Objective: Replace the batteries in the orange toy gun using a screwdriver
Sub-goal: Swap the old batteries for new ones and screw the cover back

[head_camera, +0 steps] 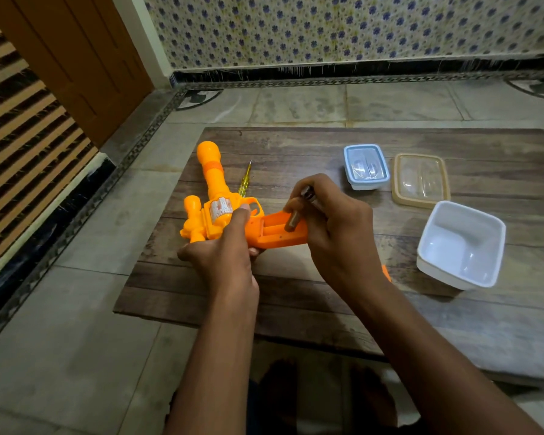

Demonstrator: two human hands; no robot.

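The orange toy gun lies on the left part of a wooden board, its barrel pointing away from the person and its grip turned toward the right. The battery compartment in the grip is open, its cover off. The left hand grips the gun's body from the near side, the thumb pressed up against the silver sticker near the trigger guard. The right hand is curled round two batteries: one brown battery is pinched between the fingertips and tilted into the open compartment, and a second battery shows its dark end above the knuckles, tucked in the same fist. A yellow-handled screwdriver rests on the board just beside the gun's barrel, on its right. A small orange piece peeks out from behind the right wrist. Farther right on the board stand a small blue-rimmed lidded container, a beige-rimmed clear lid near it, and an open white square tub. The board lies on a tiled floor.
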